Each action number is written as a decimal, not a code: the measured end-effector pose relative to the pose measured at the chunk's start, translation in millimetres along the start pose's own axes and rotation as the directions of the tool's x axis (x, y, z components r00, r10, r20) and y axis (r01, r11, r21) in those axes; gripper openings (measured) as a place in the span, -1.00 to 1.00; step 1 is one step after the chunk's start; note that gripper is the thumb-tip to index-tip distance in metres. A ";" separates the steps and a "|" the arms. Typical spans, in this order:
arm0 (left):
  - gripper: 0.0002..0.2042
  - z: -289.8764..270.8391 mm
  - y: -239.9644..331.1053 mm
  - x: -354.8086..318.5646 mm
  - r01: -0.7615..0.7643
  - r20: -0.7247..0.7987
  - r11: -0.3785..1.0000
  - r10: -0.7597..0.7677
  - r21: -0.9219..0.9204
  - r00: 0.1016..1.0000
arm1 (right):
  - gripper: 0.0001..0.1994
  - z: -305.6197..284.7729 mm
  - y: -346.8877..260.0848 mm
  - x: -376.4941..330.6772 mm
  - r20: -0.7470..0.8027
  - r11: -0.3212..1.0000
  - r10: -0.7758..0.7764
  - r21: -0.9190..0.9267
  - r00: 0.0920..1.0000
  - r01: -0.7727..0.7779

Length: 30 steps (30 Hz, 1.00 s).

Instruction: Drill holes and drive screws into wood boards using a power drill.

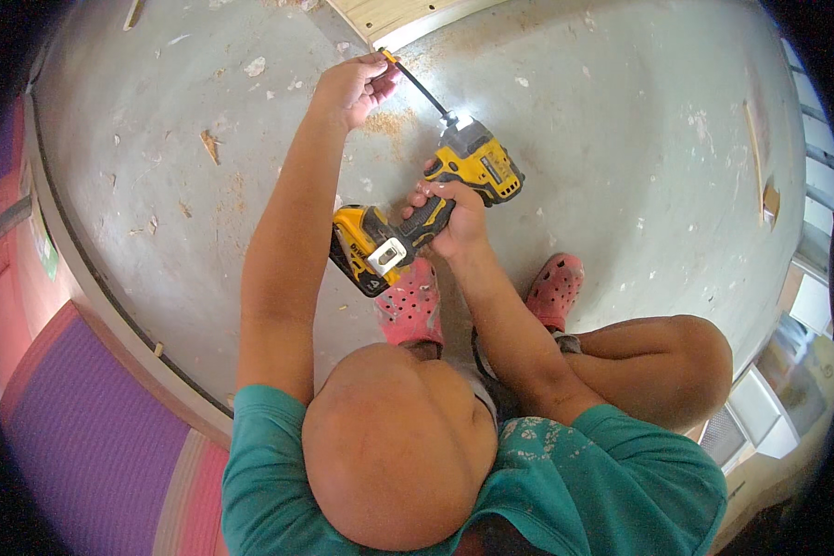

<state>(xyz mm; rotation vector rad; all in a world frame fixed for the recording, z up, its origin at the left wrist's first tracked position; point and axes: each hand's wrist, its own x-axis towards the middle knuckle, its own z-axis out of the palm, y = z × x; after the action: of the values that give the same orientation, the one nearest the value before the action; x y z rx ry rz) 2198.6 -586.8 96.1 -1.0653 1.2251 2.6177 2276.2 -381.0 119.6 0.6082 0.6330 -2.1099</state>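
Note:
My right hand is wrapped round the grip of a yellow and black cordless impact driver, whose battery pack points back toward my feet. A long black bit extension runs from the driver's chuck up and to the left, and ends in a yellow piece. With thumb and fingers closed, my left hand pinches this far end. The tip is beside the lower corner of a wooden board; I cannot tell whether they touch. A lamp on the driver lights the floor round the chuck.
Sawdust and wood chips lie scattered on the grey floor. Pink clogs are on my feet, below the driver. A purple mat is at the left, past a raised edge. Thin wood strips lie at the right.

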 end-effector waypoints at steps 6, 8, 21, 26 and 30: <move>-0.78 -4.9 -1.4 1.4 0.036 0.041 0.996 -0.033 -0.079 0.999 | -0.66 2.1 0.4 -1.9 0.016 0.999 -0.001 0.042 1.000 0.000; -0.76 -3.6 -1.9 -0.6 0.046 0.024 0.991 -0.043 -0.124 0.999 | -0.66 1.6 0.0 -1.9 0.005 0.999 0.008 0.041 1.000 -0.008; -0.83 -0.6 6.3 12.5 0.108 0.051 0.988 -0.103 -0.109 0.993 | -0.65 1.1 -0.2 -1.0 -0.053 0.999 0.021 0.033 0.998 -0.020; -0.81 7.2 3.4 22.6 0.150 0.016 0.989 -0.150 0.016 0.988 | -0.61 3.3 -1.9 -4.6 -0.075 0.999 0.032 -0.024 0.997 -0.034; -0.82 17.6 -7.0 24.4 0.129 0.011 0.987 -0.128 -0.098 0.992 | -0.60 9.7 -4.9 -12.0 -0.097 1.000 -0.009 0.025 0.995 0.011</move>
<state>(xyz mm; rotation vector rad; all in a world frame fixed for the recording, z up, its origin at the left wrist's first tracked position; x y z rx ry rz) 2172.5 -575.2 84.4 -1.1125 0.9998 2.6041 2276.7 -377.6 135.4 0.7265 0.6654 -2.1106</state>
